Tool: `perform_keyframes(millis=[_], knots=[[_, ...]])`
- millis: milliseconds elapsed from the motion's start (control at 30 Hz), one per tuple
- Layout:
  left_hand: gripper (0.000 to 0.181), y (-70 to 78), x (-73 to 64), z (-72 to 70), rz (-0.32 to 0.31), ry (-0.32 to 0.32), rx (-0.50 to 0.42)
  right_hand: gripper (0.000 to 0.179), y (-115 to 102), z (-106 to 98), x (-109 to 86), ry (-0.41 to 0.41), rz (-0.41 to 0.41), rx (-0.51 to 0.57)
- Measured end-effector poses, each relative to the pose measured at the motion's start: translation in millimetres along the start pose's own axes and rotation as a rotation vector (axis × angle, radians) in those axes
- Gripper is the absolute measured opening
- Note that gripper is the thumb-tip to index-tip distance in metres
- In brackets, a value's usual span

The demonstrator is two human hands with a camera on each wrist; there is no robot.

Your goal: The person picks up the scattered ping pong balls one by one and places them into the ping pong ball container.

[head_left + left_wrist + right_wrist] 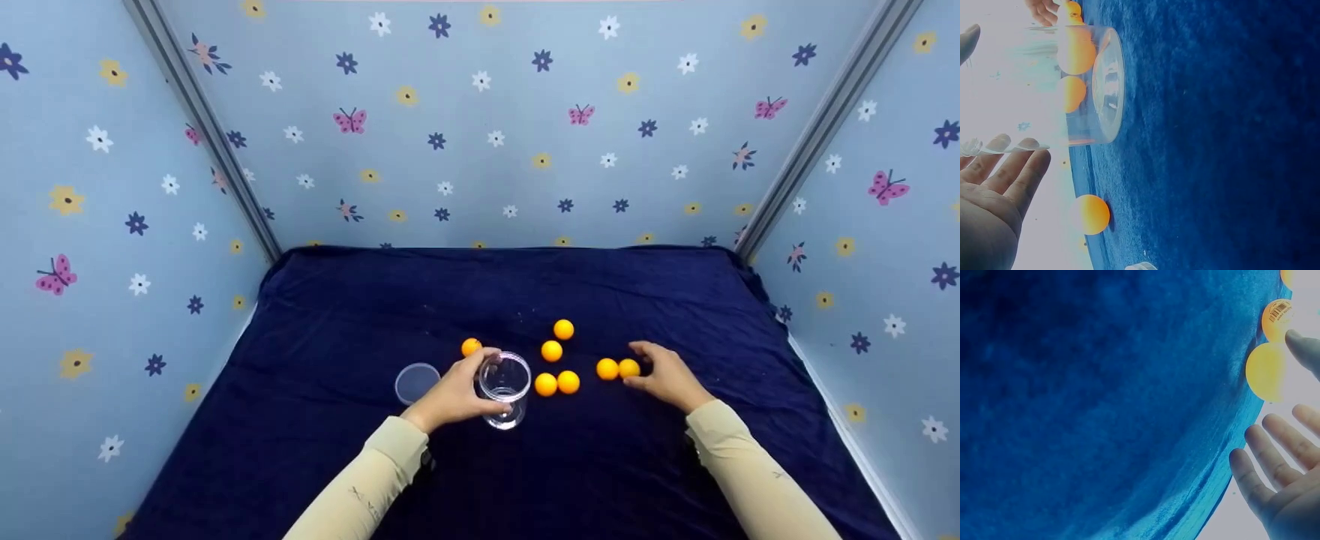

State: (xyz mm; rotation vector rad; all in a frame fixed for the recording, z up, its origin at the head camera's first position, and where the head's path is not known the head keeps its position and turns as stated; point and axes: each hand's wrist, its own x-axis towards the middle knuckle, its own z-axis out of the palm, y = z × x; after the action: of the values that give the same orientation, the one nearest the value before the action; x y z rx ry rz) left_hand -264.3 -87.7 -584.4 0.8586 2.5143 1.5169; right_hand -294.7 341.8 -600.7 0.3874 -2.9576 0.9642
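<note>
My left hand (457, 390) grips a clear plastic jar (505, 416) around its side, thumb on the near side and fingers on the far side. The jar's mouth faces up, and no ball shows inside it in the head view. To the right, my right hand (670, 377) is spread around an orange table tennis ball (629, 368), thumb and fingers apart. The right wrist view shows the thumb close by that ball (1266, 372); whether it touches cannot be told. A second ball (607, 369) sits against it on the left.
Several more orange balls (552, 351) lie between the hands. One ball (471, 346) sits beyond the left hand. A clear round lid (417, 384) lies left of the jar on the dark blue cloth (360, 300). Patterned walls (510, 172) enclose the table on three sides.
</note>
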Motion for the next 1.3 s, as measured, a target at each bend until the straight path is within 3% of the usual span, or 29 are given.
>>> perform_keyframes(millis=[400,1000,1300], knots=[[0.091,0.3,-4.2,6.1,-0.021,-0.007,0.026,0.065,2,3,5.1,-0.028,-0.013,-0.028],[0.088,-2.0,-6.4,8.4,-0.019,-0.008,-0.031,0.045,2,9,10.8,-0.024,-0.037,-0.058],[0.088,-2.8,-6.4,8.2,-0.019,-0.005,-0.033,0.043,-3,2,11.6,-0.025,-0.023,-0.047]])
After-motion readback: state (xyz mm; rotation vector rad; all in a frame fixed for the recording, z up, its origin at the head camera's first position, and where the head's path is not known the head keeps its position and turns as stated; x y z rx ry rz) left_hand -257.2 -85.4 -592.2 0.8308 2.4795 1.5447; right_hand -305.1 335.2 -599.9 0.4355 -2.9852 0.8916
